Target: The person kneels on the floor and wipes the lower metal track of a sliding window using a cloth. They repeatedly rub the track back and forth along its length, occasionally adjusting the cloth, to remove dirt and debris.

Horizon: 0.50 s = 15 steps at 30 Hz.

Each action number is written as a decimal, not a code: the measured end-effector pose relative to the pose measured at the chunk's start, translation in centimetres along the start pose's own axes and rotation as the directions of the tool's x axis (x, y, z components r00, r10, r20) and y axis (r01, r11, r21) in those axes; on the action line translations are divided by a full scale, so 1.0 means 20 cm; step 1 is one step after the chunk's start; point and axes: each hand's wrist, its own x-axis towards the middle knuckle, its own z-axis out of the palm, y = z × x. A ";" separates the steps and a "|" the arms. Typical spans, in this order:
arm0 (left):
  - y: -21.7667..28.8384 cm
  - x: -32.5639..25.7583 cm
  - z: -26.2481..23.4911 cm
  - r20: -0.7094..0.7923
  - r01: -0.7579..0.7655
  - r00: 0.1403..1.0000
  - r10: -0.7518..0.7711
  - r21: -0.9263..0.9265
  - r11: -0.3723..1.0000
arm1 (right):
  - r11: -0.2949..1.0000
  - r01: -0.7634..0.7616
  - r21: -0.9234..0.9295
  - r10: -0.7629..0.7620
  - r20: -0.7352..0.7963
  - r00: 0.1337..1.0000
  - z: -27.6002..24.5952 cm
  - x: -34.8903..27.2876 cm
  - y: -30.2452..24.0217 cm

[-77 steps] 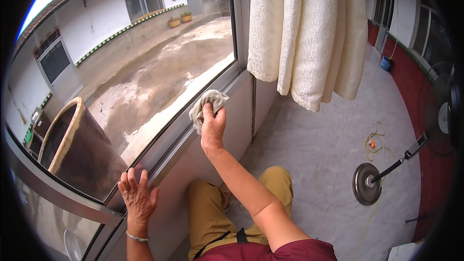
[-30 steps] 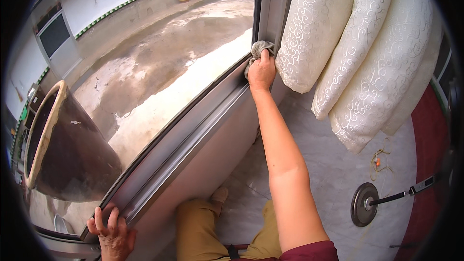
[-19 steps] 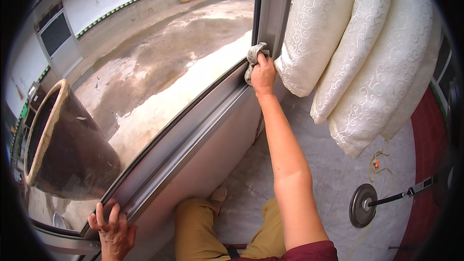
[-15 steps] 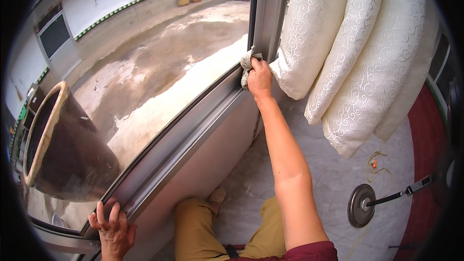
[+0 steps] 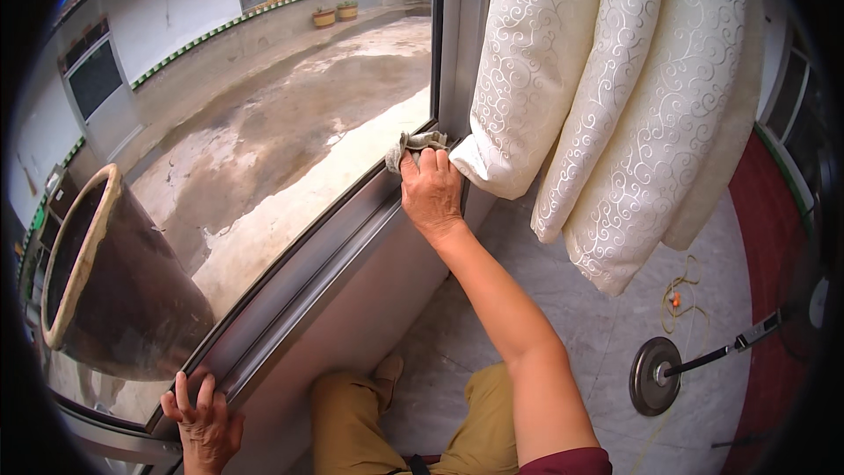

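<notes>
A crumpled grey cloth [image 5: 406, 151] is gripped in my right hand [image 5: 432, 186], pressed to the lower corner of the glass door where the metal frame [image 5: 308, 273] meets the upright. Part of the cloth is hidden behind my fingers. At the lower left, my left hand [image 5: 206, 427] rests with spread fingertips on the near end of the same frame, holding nothing. Beyond the glass pane [image 5: 290, 132] lies a courtyard. A cream patterned curtain [image 5: 607, 123] hangs right beside my right hand, its lower edge close to my fingers.
Outside the glass stands a large brown jar [image 5: 132, 286] with a pale rim. On the grey floor [image 5: 545, 299] to the right are a round weight plate on a bar [image 5: 655, 376] and a thin yellow cord [image 5: 679, 306]. A dark red strip [image 5: 774, 211] edges the floor.
My right hand has moved left and slightly nearer along the frame with the cloth. My left hand has stayed almost in place. The whole view has shifted a little.
</notes>
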 end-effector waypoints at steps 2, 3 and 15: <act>-0.01 -0.01 0.01 0.016 0.005 1.000 -0.005 -0.014 1.000 | 0.993 -0.118 -0.025 0.119 0.050 0.992 0.05 0.04 0.06; -0.01 -0.02 0.01 0.022 0.005 1.000 -0.005 -0.023 1.000 | 0.983 -0.175 -0.053 0.180 0.127 0.975 0.09 0.05 0.11; 0.00 -0.03 0.03 0.016 0.018 1.000 -0.018 -0.006 1.000 | 0.993 -0.118 0.031 0.116 0.057 0.992 0.23 0.05 0.37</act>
